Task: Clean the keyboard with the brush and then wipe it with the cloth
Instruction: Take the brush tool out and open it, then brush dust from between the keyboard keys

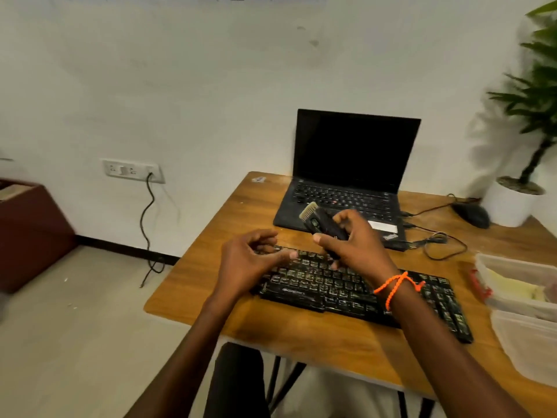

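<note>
A black keyboard (346,289) with dusty, smeared keys lies slanted on the wooden table (301,333). My right hand (355,245) hovers over its upper edge and grips a black-handled brush (321,221) whose pale bristles point up and to the left, off the keys. My left hand (250,260) hangs over the keyboard's left end with loosely curled fingers and holds nothing. I cannot make out a cloth for certain; something pale and yellowish lies in a container at the right.
An open black laptop (349,176) stands behind the keyboard. Clear plastic containers (524,297) sit at the table's right edge. A mouse (473,214), cables (443,241) and a white-potted plant (518,188) are at the back right. A wall socket (132,170) is on the left.
</note>
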